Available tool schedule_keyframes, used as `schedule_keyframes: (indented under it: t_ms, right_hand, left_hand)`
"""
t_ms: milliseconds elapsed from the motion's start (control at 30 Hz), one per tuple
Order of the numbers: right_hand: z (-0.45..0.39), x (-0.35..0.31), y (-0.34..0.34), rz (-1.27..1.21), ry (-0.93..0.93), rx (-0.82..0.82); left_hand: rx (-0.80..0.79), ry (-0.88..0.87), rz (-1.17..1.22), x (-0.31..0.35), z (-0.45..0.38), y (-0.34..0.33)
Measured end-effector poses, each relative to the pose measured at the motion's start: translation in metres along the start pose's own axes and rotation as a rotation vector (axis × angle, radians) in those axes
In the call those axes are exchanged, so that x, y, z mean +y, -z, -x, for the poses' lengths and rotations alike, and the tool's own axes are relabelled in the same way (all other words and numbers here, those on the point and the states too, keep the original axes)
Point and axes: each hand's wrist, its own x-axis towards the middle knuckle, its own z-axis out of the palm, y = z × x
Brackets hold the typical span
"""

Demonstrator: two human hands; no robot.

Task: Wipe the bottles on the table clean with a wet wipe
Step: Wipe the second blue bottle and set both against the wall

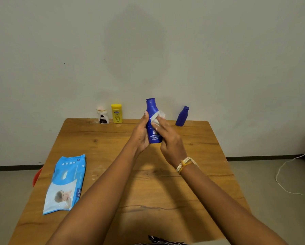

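Right fingers (161, 122) pressing wipe (158, 117), bottle (153, 121)

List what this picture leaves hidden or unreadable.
Head view, all of it:
- Tall blue bottle: rear face hidden by itself, sides by left hand and right hand.
- Wet wipe: partly under fingers.
- Red object: behind table edge.
- Label text: too small.

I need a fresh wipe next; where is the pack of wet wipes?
In the head view, the wet wipes pack lies flat near the table's left edge, beside the left forearm.
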Motion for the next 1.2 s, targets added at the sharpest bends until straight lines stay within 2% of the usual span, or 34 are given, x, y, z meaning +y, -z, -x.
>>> schedule_keyframes:
  t_ms: [133,233,433,533,633,967,1100,1200]
  right_hand:
    - [0.045,0.008,-0.012,0.117,0.042,0.014]
    - [0.054,0.012,-0.004,0.111,0.117,0.010]
    - [-0.013,0.002,0.028,-0.001,0.031,0.256]
    - [-0.043,-0.005,0.028,0.056,0.013,0.174]
    - [-0.034,0.002,0.015,0.123,0.038,0.034]
    - [0.043,0.032,0.008,0.328,0.364,-0.125]
    - [0.052,0.039,0.023,0.344,0.363,-0.077]
    - [0.043,0.038,0.036,0.244,0.231,0.070]
  left_hand:
    - [0.036,0.023,0.025,0.000,-0.001,-0.002]
    - [0.053,0.006,0.041,-0.002,-0.002,-0.001]
    - [-0.070,-0.021,0.033,-0.006,0.007,-0.012]
    - [-0.114,-0.010,0.030,-0.007,0.009,-0.018]
    - [-0.068,0.050,0.043,-0.007,0.007,-0.020]
    - [0.051,0.153,-0.027,-0.008,0.005,-0.016]
    - [0.035,0.091,-0.050,-0.011,0.003,-0.016]
    - [-0.003,0.076,-0.086,-0.011,0.001,-0.017]
